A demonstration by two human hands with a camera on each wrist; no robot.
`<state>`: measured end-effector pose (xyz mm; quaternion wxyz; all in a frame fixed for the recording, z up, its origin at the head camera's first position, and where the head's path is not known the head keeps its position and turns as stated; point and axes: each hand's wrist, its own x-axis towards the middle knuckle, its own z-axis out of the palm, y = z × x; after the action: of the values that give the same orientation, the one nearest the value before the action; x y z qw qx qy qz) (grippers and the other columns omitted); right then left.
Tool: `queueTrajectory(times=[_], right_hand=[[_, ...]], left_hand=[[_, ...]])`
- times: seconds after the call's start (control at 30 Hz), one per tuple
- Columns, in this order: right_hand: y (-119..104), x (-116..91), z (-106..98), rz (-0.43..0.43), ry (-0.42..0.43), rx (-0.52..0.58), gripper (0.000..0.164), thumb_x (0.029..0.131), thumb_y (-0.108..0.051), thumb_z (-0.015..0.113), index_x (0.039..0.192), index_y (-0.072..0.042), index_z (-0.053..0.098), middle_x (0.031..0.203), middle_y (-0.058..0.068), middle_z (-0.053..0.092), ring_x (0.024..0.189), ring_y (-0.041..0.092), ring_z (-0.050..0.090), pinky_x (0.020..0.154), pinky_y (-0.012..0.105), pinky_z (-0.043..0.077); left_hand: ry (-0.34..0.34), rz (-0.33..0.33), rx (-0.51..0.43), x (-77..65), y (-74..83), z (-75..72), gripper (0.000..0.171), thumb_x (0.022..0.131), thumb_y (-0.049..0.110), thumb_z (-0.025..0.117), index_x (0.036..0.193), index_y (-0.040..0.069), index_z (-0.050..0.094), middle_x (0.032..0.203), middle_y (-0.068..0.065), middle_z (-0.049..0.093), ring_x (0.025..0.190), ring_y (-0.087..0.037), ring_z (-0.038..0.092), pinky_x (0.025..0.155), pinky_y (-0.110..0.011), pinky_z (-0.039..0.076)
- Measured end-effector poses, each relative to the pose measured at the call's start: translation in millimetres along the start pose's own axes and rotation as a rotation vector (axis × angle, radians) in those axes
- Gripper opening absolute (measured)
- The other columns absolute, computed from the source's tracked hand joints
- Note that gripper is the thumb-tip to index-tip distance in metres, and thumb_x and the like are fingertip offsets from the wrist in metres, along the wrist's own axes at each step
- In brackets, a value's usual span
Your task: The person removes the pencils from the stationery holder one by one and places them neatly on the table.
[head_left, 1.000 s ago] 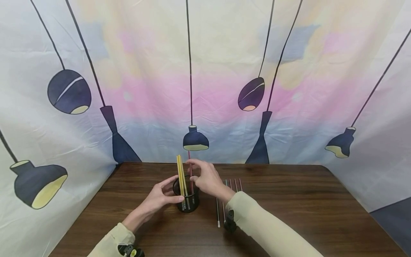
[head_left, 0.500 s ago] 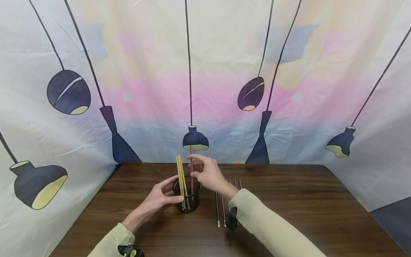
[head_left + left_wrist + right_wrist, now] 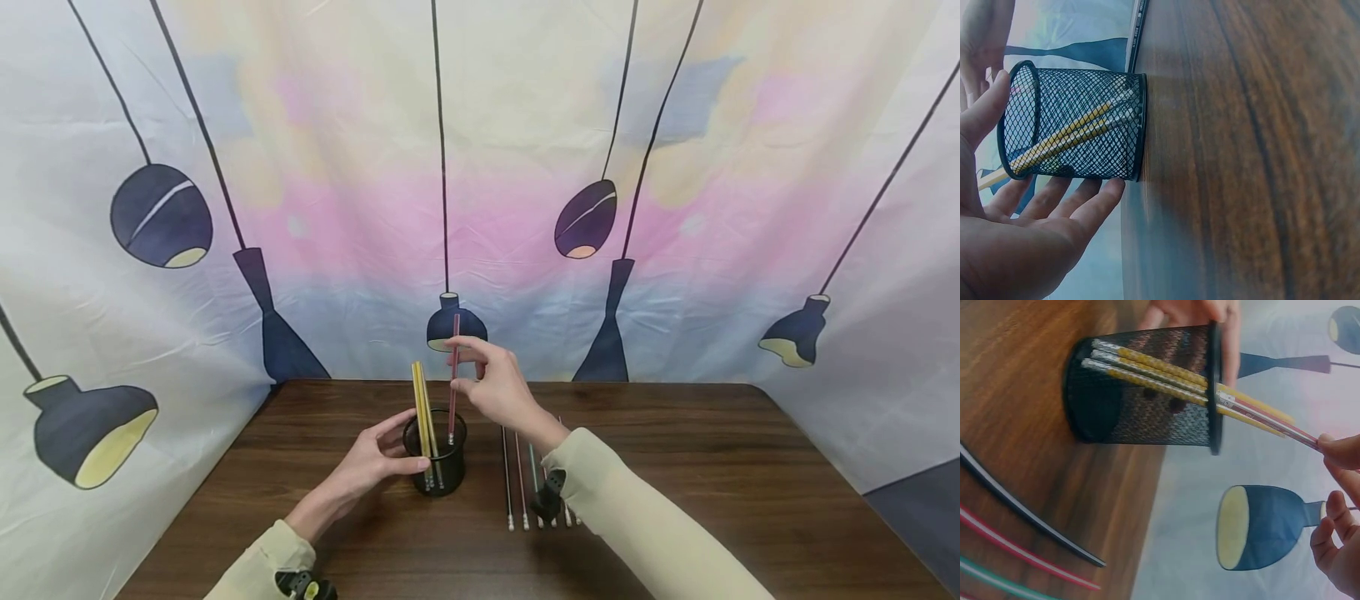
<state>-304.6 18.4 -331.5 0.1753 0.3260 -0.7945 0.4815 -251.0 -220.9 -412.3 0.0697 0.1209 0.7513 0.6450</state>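
A black wire-mesh pencil cup (image 3: 452, 475) stands upright on the wooden table, with several yellow pencils (image 3: 422, 404) leaning toward its left side. My left hand (image 3: 373, 457) grips the cup from the left, thumb at the rim and fingers along the mesh wall (image 3: 1079, 87). Above the opening, my right hand (image 3: 497, 387) pinches a red pencil (image 3: 453, 410) between thumb and fingertips. The pencil's silver-banded end points down, just inside the cup's mouth. In the right wrist view the red pencil (image 3: 1266, 417) overlaps the yellow ones, its banded end near the rim.
Right of the cup, several pencils lie side by side, eraser ends toward me, including a black pencil (image 3: 508, 487), a red one (image 3: 521, 487) and a green one (image 3: 533, 467); the right forearm partly covers them. A printed cloth (image 3: 360, 208) hangs behind the table's far edge.
The right hand has moved up and slightly right, raising the red pencil from deep in the cup to the rim. The left hand and cup stay put. More of the lying pencils shows.
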Motion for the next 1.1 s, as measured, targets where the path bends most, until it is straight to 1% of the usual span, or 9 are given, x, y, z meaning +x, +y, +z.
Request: queueTrajectory(times=[0.03,0.07,0.2,0.43,0.67,0.9,1.1], right_hand=[[-0.9,0.5,-1.7,-0.001,0.009,-0.003,0.056,0.087,0.007,0.083,0.136,-0.018,0.07,0.107,-0.002,0.079,0.055,0.013,0.039,0.055,0.024,0.036],[-1.9,1.0,-3.5,0.0,0.015,-0.012,0.056,0.087,0.006,0.083,0.136,-0.019,0.07,0.107,-0.004,0.079,0.055,0.014,0.04,0.054,0.026,0.033],[-5.8,1.7,-11.9,0.008,0.021,-0.02,0.056,0.087,0.003,0.084,0.136,-0.021,0.07,0.107,-0.007,0.079,0.056,0.015,0.041,0.054,0.026,0.033],[-3.9,-4.4,-30.4,0.047,0.034,-0.017,0.056,0.087,0.003,0.084,0.136,-0.021,0.071,0.108,-0.004,0.079,0.059,0.019,0.042,0.055,0.027,0.032],[5.1,-15.6,-45.8,0.09,0.036,-0.001,0.056,0.088,0.005,0.082,0.135,-0.021,0.071,0.105,-0.005,0.079,0.062,0.021,0.042,0.055,0.028,0.031],[18.2,-30.0,-57.2,0.13,0.012,-0.027,0.055,0.088,0.004,0.083,0.135,-0.022,0.071,0.105,-0.005,0.078,0.063,0.02,0.042,0.056,0.028,0.032],[29.0,-40.5,-63.9,0.131,0.004,-0.046,0.056,0.085,0.006,0.084,0.134,-0.016,0.071,0.102,-0.002,0.079,0.06,0.019,0.044,0.058,0.028,0.035]], left_hand=[[0.001,-0.002,0.002,-0.2,0.0,0.2,0.09,0.091,0.01,0.083,0.164,0.001,0.032,0.155,-0.027,0.05,0.136,-0.043,0.055,0.103,-0.048,0.052],[0.001,-0.003,0.004,-0.3,-0.3,0.4,0.089,0.091,0.01,0.083,0.164,0.001,0.032,0.154,-0.027,0.05,0.136,-0.043,0.056,0.103,-0.048,0.052],[0.003,-0.006,0.008,-0.4,-0.9,0.7,0.09,0.091,0.011,0.084,0.164,0.001,0.032,0.154,-0.027,0.049,0.136,-0.044,0.055,0.103,-0.048,0.052],[0.004,-0.012,0.015,1.5,1.0,-0.3,0.091,0.091,0.013,0.085,0.165,0.003,0.033,0.156,-0.026,0.048,0.136,-0.044,0.055,0.101,-0.045,0.054],[0.003,0.011,0.007,2.0,4.3,-2.4,0.091,0.09,0.01,0.085,0.164,0.002,0.033,0.156,-0.027,0.047,0.137,-0.044,0.054,0.101,-0.043,0.054],[0.0,0.003,-0.003,1.6,2.9,-1.6,0.091,0.09,0.009,0.085,0.164,0.002,0.033,0.157,-0.027,0.046,0.137,-0.043,0.055,0.1,-0.041,0.054],[0.004,0.003,-0.002,0.9,0.8,-0.7,0.091,0.09,0.009,0.085,0.164,0.001,0.033,0.157,-0.027,0.047,0.136,-0.044,0.055,0.1,-0.041,0.053]])
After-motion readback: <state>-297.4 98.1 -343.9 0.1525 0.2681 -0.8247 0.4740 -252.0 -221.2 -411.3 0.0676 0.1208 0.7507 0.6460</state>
